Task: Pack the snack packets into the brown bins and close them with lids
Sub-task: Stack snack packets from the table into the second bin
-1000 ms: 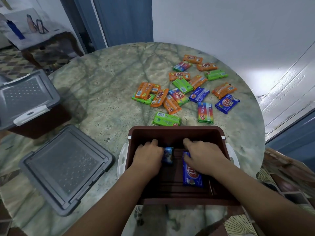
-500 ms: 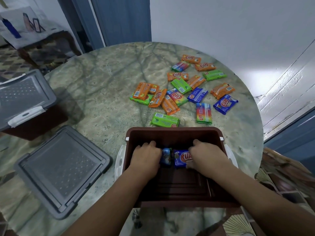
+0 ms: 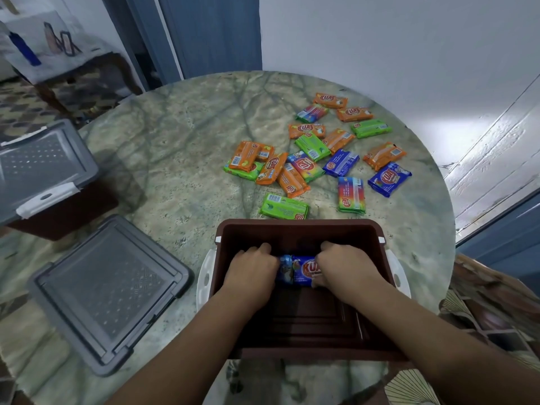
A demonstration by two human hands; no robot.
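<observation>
While my left hand [image 3: 252,271] and right hand [image 3: 346,270] curl their fingers onto two blue packets [image 3: 298,270] inside the brown bin [image 3: 298,228], bare floor shows behind them.

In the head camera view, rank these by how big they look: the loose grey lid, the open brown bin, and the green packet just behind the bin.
1. Open brown plastic bin.
2. Loose grey plastic lid, close behind it; both are near the camera, so this order is unsure.
3. Green snack packet, clearly smallest.
</observation>
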